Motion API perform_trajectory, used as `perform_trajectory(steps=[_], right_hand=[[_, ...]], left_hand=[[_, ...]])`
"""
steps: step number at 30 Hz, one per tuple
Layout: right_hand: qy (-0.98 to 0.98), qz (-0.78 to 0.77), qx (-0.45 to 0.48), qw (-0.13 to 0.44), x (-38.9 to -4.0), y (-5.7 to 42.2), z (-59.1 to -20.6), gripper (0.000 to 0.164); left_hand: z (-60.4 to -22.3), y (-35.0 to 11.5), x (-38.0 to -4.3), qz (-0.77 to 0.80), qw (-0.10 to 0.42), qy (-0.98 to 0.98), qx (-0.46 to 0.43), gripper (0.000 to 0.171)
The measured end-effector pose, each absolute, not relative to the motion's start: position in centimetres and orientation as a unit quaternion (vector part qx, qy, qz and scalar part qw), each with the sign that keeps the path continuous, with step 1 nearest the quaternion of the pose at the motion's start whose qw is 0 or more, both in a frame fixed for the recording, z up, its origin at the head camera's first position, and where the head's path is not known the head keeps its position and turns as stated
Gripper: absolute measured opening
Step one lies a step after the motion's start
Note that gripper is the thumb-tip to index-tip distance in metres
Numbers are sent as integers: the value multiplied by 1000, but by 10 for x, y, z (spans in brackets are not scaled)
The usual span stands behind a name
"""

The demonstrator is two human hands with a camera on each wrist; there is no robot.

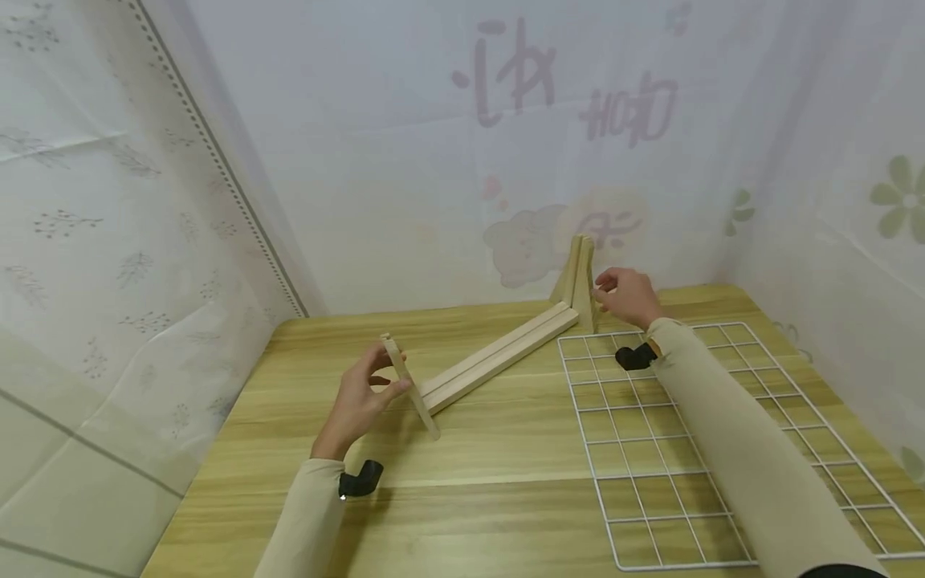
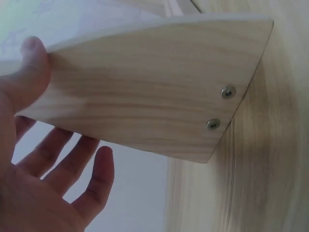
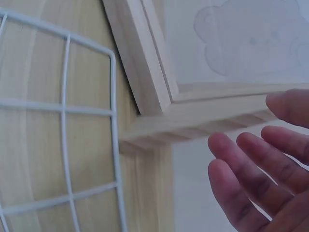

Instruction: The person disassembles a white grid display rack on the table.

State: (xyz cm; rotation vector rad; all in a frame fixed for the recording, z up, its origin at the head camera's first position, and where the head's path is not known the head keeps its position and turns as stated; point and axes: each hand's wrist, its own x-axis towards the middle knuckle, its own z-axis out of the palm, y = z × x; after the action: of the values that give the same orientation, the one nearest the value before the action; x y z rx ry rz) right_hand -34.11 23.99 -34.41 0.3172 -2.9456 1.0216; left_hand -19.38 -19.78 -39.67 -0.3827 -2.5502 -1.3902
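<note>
A wooden rack frame stands on the table, with two parallel rails (image 1: 499, 357) joining two upright end panels. My left hand (image 1: 356, 395) grips the left end panel (image 1: 419, 400) by its opposite edges, thumb on one and fingers on the other. Two metal screws (image 2: 228, 92) show in that panel's lower end in the left wrist view. At the far right of the frame, my right hand (image 1: 629, 295) is beside the right end panel (image 1: 584, 293), fingertips right at its edge. In the right wrist view its fingers are loosely bent and spread, and the thumb overlaps the panel (image 3: 207, 113).
A white wire grid (image 1: 587, 441) lies flat on the wood-grain table (image 1: 462, 498), under my right forearm, its corner close to the right panel. A printed cloth (image 1: 390, 185) hangs behind the table, with more patterned cloth on both sides.
</note>
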Motion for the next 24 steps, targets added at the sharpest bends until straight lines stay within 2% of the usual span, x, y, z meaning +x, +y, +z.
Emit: perform_trajectory(steps=[10, 15, 24], right_hand=[[-926, 349, 133, -52, -328, 238, -365, 31], [-923, 343, 161, -65, -316, 240, -372, 29], [-933, 244, 253, -76, -297, 255, -376, 17]], left_hand=[[-393, -199, -170, -444, 92, -876, -161, 47], [-392, -196, -148, -399, 98, -883, -226, 38], [-390, -170, -117, -388, 134, -840, -355, 37]])
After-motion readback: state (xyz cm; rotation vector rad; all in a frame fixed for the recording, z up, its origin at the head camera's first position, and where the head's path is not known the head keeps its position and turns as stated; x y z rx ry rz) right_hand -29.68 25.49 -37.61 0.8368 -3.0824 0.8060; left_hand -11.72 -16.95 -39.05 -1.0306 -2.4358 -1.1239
